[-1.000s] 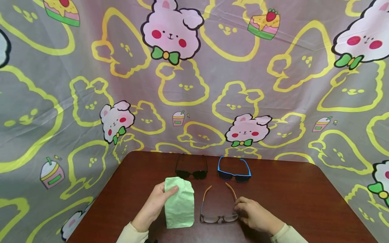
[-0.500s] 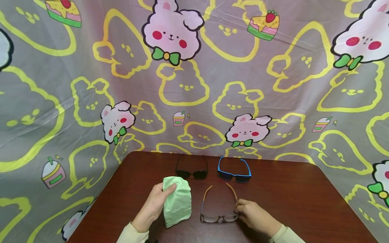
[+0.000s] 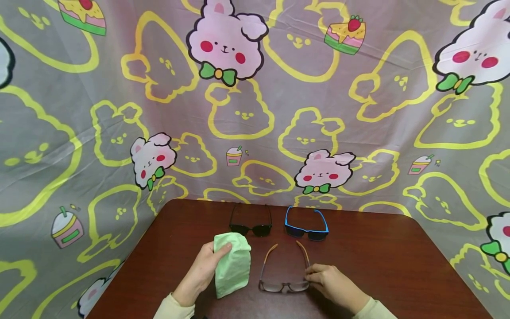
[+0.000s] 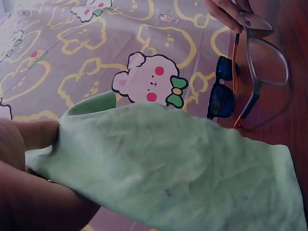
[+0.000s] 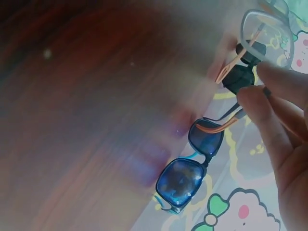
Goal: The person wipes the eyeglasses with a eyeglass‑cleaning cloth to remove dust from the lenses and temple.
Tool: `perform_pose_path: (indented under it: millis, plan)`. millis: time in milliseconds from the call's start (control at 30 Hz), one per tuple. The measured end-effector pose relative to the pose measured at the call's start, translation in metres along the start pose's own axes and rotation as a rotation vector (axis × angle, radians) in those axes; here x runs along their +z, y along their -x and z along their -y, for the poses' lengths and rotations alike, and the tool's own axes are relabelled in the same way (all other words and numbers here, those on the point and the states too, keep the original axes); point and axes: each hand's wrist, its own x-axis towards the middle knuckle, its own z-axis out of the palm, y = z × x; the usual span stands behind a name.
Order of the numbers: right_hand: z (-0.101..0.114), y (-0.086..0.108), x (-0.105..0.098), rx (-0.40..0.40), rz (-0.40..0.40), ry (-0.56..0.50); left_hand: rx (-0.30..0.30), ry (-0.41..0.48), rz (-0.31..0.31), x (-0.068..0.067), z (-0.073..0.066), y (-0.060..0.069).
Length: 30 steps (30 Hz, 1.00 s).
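1. Left hand (image 3: 203, 268): a pale green cloth (image 3: 233, 268) was gripped near its upper edge between the thumb and the fingers, with the remainder hanging loose, creased and clear of the spectacles.
2. Right hand (image 3: 332, 283): the clear-lensed spectacles (image 3: 272, 287) were pinched by the fingers at the right hinge, the grip being narrow. Both temples were unfolded and pointed away from the person.
3. Position: the spectacles were located at the near, middle part of the brown tabletop (image 3: 370, 248), to the right of the cloth. Whether the frame was lifted or rested on the surface could not be established.
4. Other items: the black sunglasses (image 3: 260, 230) and the blue-framed sunglasses (image 3: 317, 236) were noted side by side farther back, both unfolded and untouched.
5. Step in hand: the work was judged to be at the steadying of the spectacles, with the cloth at the ready; no contact between cloth and lens was observed.
6. Next move: if wiping was intended, the cloth would need to be brought across and folded over a lens, with the hinge held lightly so that the temple was not strained.
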Motion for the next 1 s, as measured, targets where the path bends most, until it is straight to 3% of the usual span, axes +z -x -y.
perform_pose_path:
  millis: [300,633,1000]
  plan:
    - [0.001,-0.004,-0.007,-0.095,-0.077,-0.013,0.001,-0.011,-0.004,0.000,0.001,-0.002]
    - [0.008,-0.014,-0.027,-0.069,-0.102,-0.069,0.004,-0.001,-0.005,0.002,-0.003,-0.003]
    - [0.009,-0.024,-0.052,-0.003,-0.178,-0.212,0.020,0.029,-0.011,0.007,-0.008,-0.003]
